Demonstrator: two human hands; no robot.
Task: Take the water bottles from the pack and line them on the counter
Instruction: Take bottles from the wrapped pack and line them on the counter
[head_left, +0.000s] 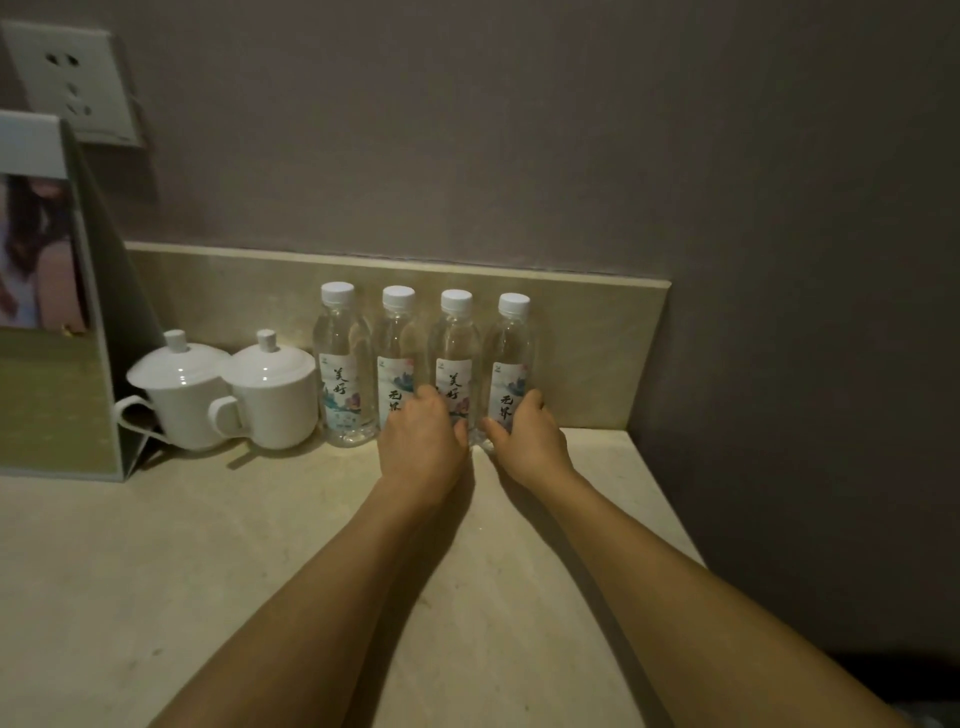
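Note:
Several clear water bottles with white caps and printed labels stand upright in a row against the backsplash on the counter (156, 571). The leftmost bottle (344, 358) stands free. My left hand (421, 441) wraps the lower part of the third bottle (455, 343) and covers the base of the second bottle (397, 338). My right hand (524, 441) grips the lower part of the rightmost bottle (511, 343). No pack is in view.
Two white lidded cups (179, 389) (270, 389) stand left of the bottles. A standing display card (52, 312) fills the far left, with a wall socket (72, 83) above it. The counter ends at a wall on the right.

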